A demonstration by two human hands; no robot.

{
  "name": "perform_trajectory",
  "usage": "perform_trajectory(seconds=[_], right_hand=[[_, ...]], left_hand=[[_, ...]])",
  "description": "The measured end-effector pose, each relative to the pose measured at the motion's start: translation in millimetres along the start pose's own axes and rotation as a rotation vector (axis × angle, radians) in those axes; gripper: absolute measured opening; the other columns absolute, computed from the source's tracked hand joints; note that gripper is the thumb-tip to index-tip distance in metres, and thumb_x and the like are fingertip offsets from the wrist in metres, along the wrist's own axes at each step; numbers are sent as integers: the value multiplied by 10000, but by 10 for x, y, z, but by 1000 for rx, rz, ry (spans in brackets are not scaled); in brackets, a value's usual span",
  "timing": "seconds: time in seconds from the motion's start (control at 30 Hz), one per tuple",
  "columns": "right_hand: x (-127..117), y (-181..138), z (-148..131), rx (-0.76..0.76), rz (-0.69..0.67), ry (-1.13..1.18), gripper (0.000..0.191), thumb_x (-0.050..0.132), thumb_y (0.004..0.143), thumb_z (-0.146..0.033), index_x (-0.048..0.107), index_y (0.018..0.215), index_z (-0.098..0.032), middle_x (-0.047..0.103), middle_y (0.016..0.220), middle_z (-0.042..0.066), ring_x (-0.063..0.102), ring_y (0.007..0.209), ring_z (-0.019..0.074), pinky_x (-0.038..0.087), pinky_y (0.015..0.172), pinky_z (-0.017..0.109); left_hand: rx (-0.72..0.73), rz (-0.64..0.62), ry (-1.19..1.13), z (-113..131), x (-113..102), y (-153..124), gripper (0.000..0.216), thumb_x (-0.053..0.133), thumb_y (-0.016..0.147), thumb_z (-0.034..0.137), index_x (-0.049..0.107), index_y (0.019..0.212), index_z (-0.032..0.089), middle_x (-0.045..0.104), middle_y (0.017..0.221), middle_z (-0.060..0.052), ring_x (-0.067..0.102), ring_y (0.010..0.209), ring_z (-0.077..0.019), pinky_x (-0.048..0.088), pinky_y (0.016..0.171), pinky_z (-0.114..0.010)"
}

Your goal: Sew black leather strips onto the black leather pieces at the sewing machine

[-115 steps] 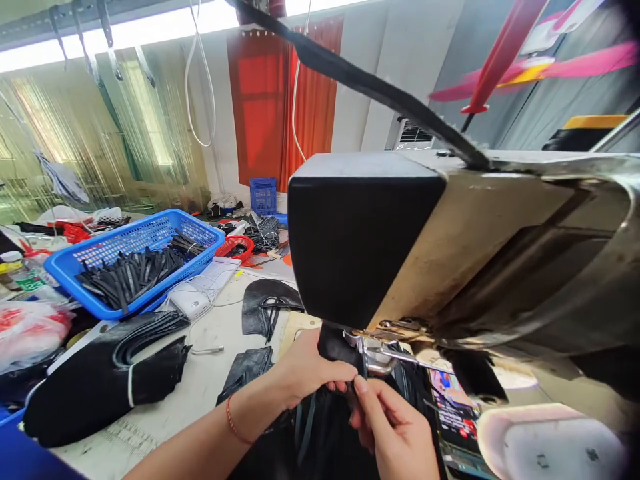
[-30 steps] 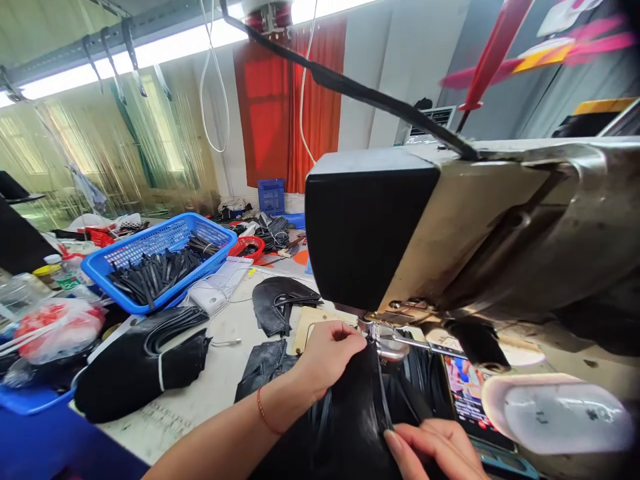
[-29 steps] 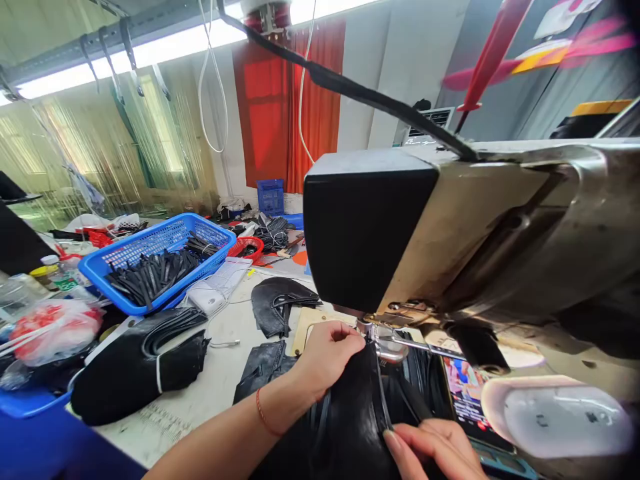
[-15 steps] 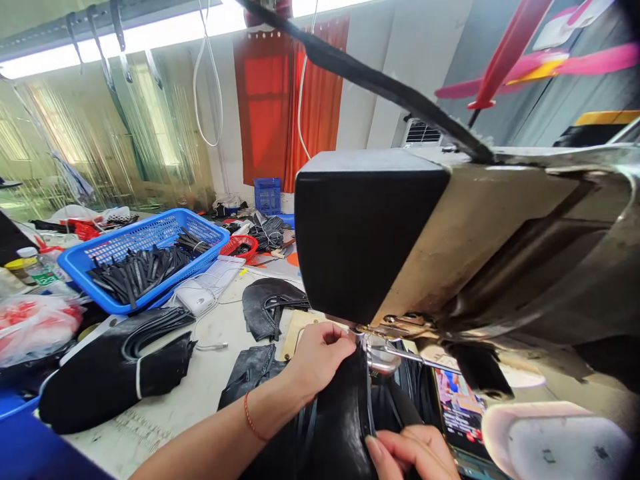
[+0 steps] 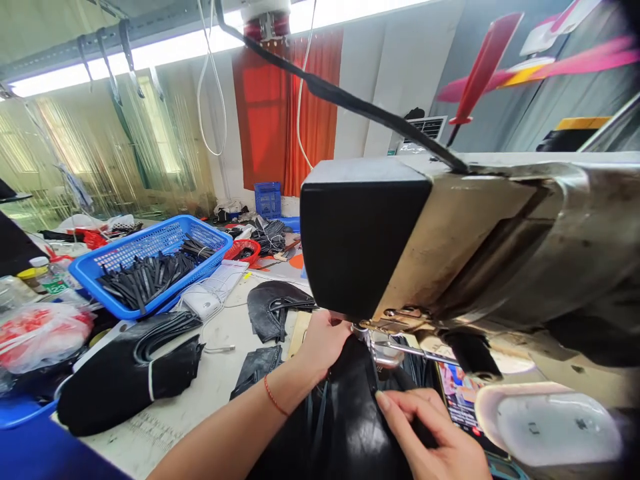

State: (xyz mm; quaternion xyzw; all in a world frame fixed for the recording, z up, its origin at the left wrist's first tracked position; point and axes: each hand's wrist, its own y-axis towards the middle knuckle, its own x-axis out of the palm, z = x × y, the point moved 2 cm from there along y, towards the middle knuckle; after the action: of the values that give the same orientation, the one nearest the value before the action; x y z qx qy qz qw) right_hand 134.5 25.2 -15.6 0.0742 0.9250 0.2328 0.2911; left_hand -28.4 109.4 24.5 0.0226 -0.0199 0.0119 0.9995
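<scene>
A glossy black leather piece (image 5: 357,413) drapes under the head of a sewing machine (image 5: 367,247) and down toward me. My left hand (image 5: 323,343) is at the piece's far end, close beside the presser foot, its fingers curled on the leather and partly hidden behind the machine head. Nearer to me, my right hand (image 5: 433,420) pinches the right edge of the same piece between thumb and fingers. The needle cannot be made out. More flat black pieces (image 5: 257,367) lie left of my left wrist, and a curved black piece (image 5: 270,300) rests beyond them.
A tied stack of black pieces (image 5: 130,380) lies on the white table (image 5: 220,393) at left. Behind it stands a blue basket (image 5: 115,303) of black strips. A lit phone (image 5: 457,393) and a pale lamp (image 5: 555,427) are at right. A cable (image 5: 350,100) runs overhead.
My right hand has moved up along the leather's edge, closer to the machine head. My left fingers have slipped slightly farther behind the head. The camera view has shifted a little.
</scene>
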Motion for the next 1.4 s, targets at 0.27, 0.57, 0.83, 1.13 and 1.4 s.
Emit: perform_trajectory(seconds=[0.27, 0.57, 0.83, 1.13, 1.4], right_hand=[[-2, 317, -113, 262, -317, 315, 419, 624, 759, -598, 774, 855, -219, 728, 822, 81, 678, 822, 261, 555, 771, 346], [156, 226, -268, 300, -259, 488, 357, 570, 826, -473, 720, 820, -149, 719, 786, 87, 670, 753, 227, 537, 706, 331], [82, 78, -202, 154, 33, 158, 253, 530, 818, -436, 677, 824, -230, 696, 935, 96, 611, 956, 274, 435, 908, 413], [-453, -209, 996, 521, 66, -53, 133, 646, 539, -295, 537, 597, -244, 569, 505, 2, 526, 492, 208, 344, 531, 326], [-397, -238, 714, 652, -29, 424, 375, 683, 694, -464, 606, 946, -197, 587, 584, -39, 566, 467, 140, 482, 448, 264]], left_hand=[[396, 240, 644, 222, -166, -600, 50, 561, 835, 201, 584, 793, 217, 641, 878, -75, 590, 891, -231, 438, 836, -367], [72, -22, 645, -15, -2, -709, 182, 548, 837, 309, 406, 748, 237, 469, 590, 58, 481, 559, -140, 314, 550, -256], [389, 87, 1034, 118, 27, -819, 108, 513, 786, 124, 497, 794, 231, 537, 613, 25, 560, 567, -166, 327, 567, -276], [55, 391, 250, -106, -277, -757, 462, 736, 698, 398, 481, 1034, 210, 581, 873, -7, 584, 788, -164, 484, 754, -320], [-197, -30, -262, -161, -85, -792, 427, 788, 698, 325, 641, 1042, 119, 724, 1041, -114, 660, 950, -227, 495, 933, -394]])
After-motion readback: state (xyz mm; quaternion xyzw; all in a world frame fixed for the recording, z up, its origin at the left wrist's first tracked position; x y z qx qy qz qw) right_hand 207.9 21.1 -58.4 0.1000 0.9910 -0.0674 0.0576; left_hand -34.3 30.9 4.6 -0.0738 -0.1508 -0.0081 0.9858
